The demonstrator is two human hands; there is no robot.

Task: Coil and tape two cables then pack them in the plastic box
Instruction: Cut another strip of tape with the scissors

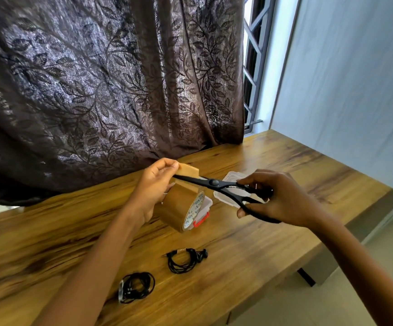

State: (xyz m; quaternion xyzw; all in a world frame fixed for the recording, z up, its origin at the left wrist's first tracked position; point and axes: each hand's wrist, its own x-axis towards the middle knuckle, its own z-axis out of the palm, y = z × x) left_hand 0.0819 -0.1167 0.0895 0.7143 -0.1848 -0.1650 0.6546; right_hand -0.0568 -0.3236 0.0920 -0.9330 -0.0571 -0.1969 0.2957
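two coiled black cables on the wooden table, near its front edge: earphone cable with plug and earbuds showing, lying right of and a little beyond the second coiled cable, the two apart, not touching. a pale band across the left side of the second coil; whether tape, cannot tell. beyond both, clear plastic box with red latch, open, its clear lid lying just behind and to the right, partly hidden. above the box, held off the table, roll of brown packing tape, printed core facing right. left hand closed on the roll, thumb and forefinger pinching the free strip of tape pulled upward. black scissors with blades lying across the strip at its base, blades nearly together. right hand closed through the scissor handles, fingers curled. backdrop: dark leaf-patterned curtain, window grille, pale wall.
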